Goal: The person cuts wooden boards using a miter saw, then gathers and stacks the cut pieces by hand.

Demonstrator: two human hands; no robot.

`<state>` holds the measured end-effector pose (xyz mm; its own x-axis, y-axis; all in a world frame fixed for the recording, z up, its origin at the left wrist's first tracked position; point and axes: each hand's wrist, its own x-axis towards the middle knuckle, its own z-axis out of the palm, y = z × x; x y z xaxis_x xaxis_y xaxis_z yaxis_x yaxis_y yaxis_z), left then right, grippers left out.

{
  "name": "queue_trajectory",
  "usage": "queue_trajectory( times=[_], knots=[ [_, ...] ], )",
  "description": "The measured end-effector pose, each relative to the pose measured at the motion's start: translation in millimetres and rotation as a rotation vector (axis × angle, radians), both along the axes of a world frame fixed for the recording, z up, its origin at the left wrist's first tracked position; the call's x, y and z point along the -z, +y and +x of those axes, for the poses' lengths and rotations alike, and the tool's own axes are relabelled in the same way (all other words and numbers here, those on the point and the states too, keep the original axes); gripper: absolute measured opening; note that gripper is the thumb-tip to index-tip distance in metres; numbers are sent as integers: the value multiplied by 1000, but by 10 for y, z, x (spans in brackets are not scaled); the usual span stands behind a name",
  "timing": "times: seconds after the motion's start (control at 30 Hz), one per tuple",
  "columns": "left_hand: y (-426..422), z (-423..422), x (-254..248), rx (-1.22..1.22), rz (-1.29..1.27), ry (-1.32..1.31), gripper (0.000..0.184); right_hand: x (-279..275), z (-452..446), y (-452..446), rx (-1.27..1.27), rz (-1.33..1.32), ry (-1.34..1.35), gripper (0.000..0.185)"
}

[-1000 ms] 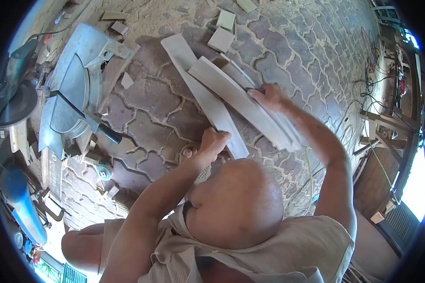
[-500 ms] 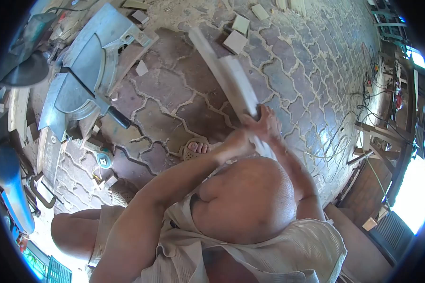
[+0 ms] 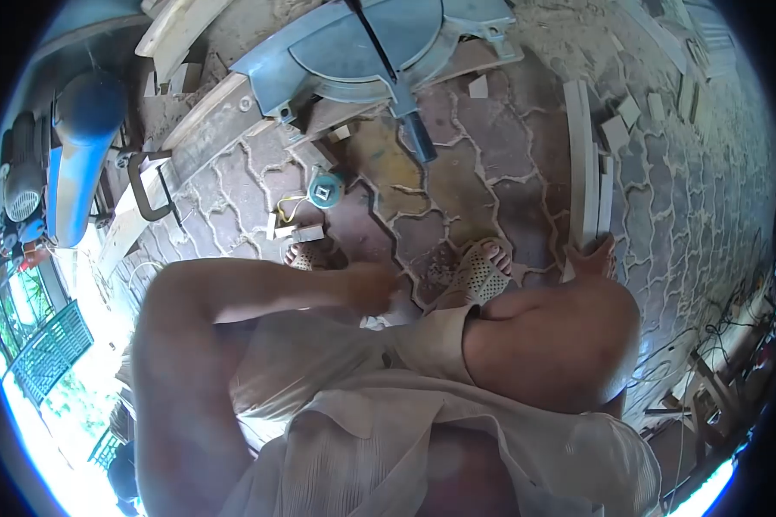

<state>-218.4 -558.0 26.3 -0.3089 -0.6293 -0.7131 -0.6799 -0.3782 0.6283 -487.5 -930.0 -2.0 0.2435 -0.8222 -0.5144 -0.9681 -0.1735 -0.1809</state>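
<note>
On the right, beyond my right knee, my right hand [image 3: 591, 260] closes around the near end of a bundle of pale wooden strips [image 3: 583, 164]. The strips point away from me over the paving, side by side and of uneven length. My left hand [image 3: 375, 289] is over my lap between the knees, smeared by motion, so its fingers do not show clearly. A small whitish patch lies just below it, too blurred to name. Ahead of the left hand, a teal tape measure [image 3: 325, 189] rests on the floor beside small wood offcuts [image 3: 305, 233].
A blue-grey mitre saw base [image 3: 366, 52] with a black-gripped handle [image 3: 418, 136] stands ahead. At left are a C-clamp [image 3: 149, 191] on a board and a blue machine body [image 3: 85, 159]. Offcuts [image 3: 616, 131] lie at the upper right; cables trail at the right.
My view has swung left. Both hands were on the wooden strips; my left hand has come off them and moved left to my lap. The strips now point straight ahead.
</note>
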Motion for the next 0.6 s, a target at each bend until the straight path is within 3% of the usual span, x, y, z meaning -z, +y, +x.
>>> queue_trajectory(
  times=[0.07,0.1,0.17,0.23,0.27,0.33,0.37,0.43,0.47,0.5,0.53,0.57,0.6],
  knots=[
    [481,390,-95,89,-25,-226,24,51,-43,-67,-14,29,-37,69],
    [779,661,-82,-146,-160,-296,16,48,-80,-106,-25,44,-58,68],
    [1466,1048,301,-49,-198,-347,13,-27,-155,-191,-31,59,-86,67],
    [1765,1473,337,180,228,-466,39,-54,-232,-267,-34,107,-120,65],
    [1968,1727,361,259,202,-409,44,-44,-260,-275,-44,144,-133,64],
    [2286,2137,263,173,265,-359,52,-89,-353,-279,-53,223,-144,70],
    [2957,2443,629,139,188,-288,56,-184,-417,-270,-81,314,-165,77],
    [3645,2911,636,136,308,-318,67,-621,-342,-132,-82,352,-52,88],
    [3835,3058,455,81,301,-344,61,-1010,-303,1,-91,328,-148,92],
    [4008,3045,156,-15,237,-358,55,-1324,-260,120,-175,275,-57,88],
    [4143,3020,-194,-75,174,-358,49,-1526,-372,203,63,528,-330,101],
    [4226,3014,-594,-108,117,-346,43,-1893,-341,221,35,546,-211,117],
    [3860,3303,-1058,-63,94,-361,43,-2205,-374,285,78,528,-236,117]
  ],
)
